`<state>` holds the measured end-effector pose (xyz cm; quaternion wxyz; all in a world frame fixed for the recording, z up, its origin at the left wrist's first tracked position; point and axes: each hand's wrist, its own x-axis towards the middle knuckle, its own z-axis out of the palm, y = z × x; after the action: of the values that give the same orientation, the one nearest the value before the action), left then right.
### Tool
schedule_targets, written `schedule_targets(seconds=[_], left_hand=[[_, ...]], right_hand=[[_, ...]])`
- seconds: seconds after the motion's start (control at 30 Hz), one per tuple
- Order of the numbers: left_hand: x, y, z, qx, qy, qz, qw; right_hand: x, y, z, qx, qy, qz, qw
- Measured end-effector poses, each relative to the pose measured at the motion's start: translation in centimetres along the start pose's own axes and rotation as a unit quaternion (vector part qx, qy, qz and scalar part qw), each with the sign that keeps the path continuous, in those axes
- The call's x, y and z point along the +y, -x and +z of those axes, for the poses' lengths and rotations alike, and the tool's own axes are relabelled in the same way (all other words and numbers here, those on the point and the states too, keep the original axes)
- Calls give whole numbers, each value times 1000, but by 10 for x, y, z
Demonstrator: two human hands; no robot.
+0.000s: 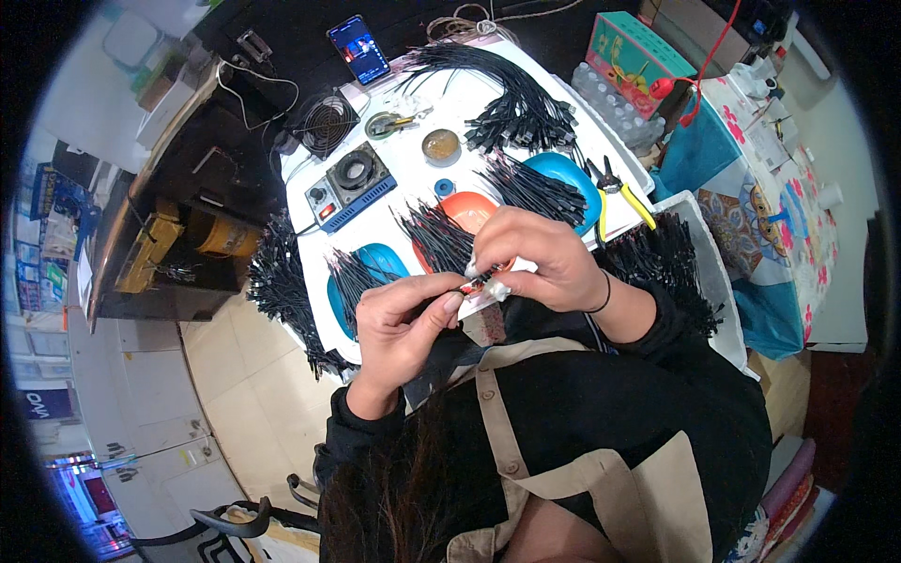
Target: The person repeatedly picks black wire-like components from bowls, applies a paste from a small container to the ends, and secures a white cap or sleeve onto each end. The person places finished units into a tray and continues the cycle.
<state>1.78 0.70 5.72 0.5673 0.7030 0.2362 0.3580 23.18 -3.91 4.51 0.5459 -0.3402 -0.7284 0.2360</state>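
In front of my body, my left hand [399,324] and my right hand [544,258] meet with thumbs and fingertips pinched together. Between them are the ends of thin wires [477,283], with red and black showing; their exact form is partly hidden by my fingers. White wrapping covers fingertips of my right hand. Just beyond the hands, an orange bowl [466,205] carries a bundle of black cables [430,235] with reddish ends. A blue bowl [379,260] with more black cables lies beside my left hand. Another blue bowl [580,178] with cables sits past my right hand.
A blue soldering pot [349,188], a round tin [441,147] and a small fan [326,125] stand farther back on the white table [413,178]. Yellow-handled wire strippers [619,199] lie at the right. A phone [358,52] leans at the back, near a large cable pile [511,94].
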Motion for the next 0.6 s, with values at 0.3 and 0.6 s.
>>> schedule_targets(seconds=[0.3, 0.6], left_hand=[[5, -25, 9, -33, -19, -102, 994], [-58, -147, -20, 7, -395, 38, 918]], right_hand=[[20, 7, -9, 42, 18, -12, 999], [71, 37, -32, 79, -26, 181, 980]])
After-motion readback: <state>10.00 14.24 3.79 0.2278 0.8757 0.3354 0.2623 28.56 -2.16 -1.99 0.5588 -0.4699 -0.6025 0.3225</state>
